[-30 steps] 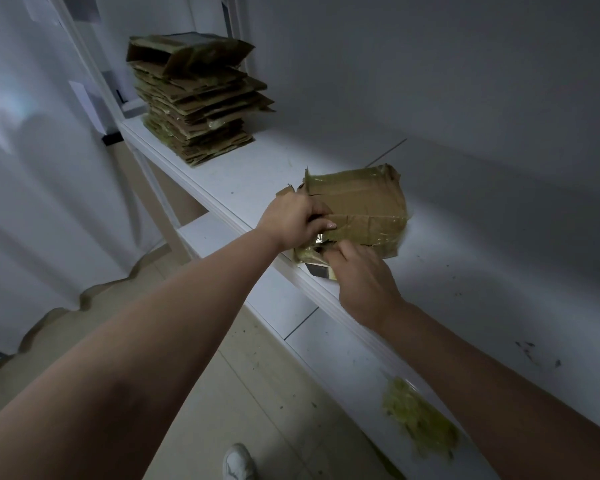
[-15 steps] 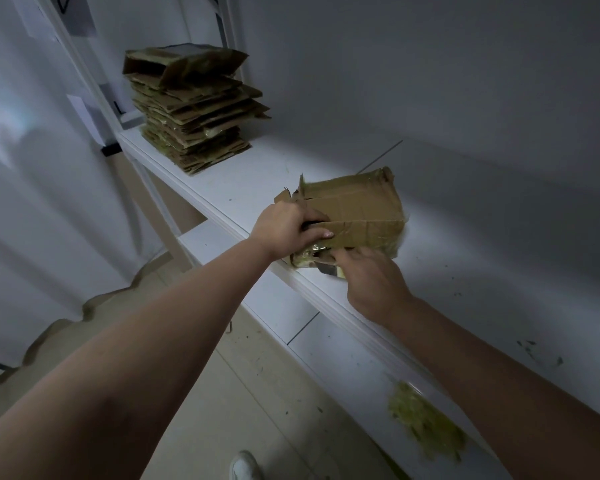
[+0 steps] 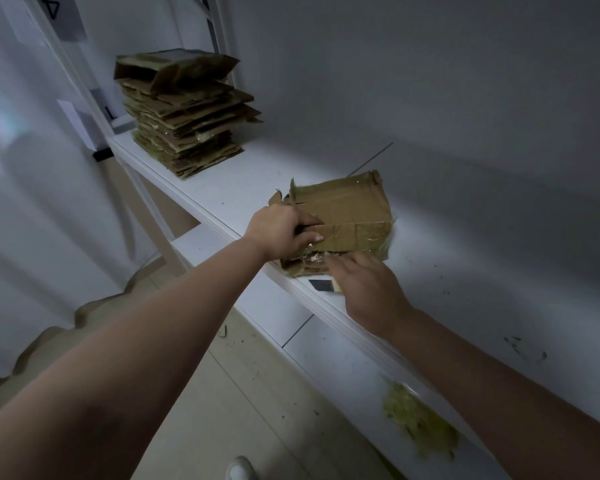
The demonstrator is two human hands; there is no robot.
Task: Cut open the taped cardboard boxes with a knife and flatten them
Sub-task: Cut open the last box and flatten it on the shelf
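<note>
- The taped box [image 3: 343, 216] lies at the shelf's [image 3: 222, 199] front edge, top seam apparently split, not yet flattened.
- The left hand [image 3: 281, 230] curls over its near-left corner, gripping it; a dark object, perhaps the knife, shows under the fingers.
- The right hand [image 3: 364, 282], fingers fairly straight, touches the front face.
- A pile of flattened cardboard [image 3: 187, 126] at the far end suggests most of the boxes are done.

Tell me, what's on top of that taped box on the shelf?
The left hand grips the taped box at its torn near corner, fingers curled over the top. Brown tape covers the rest of the top. What lies inside is hidden. The right hand is at its front edge.
</note>
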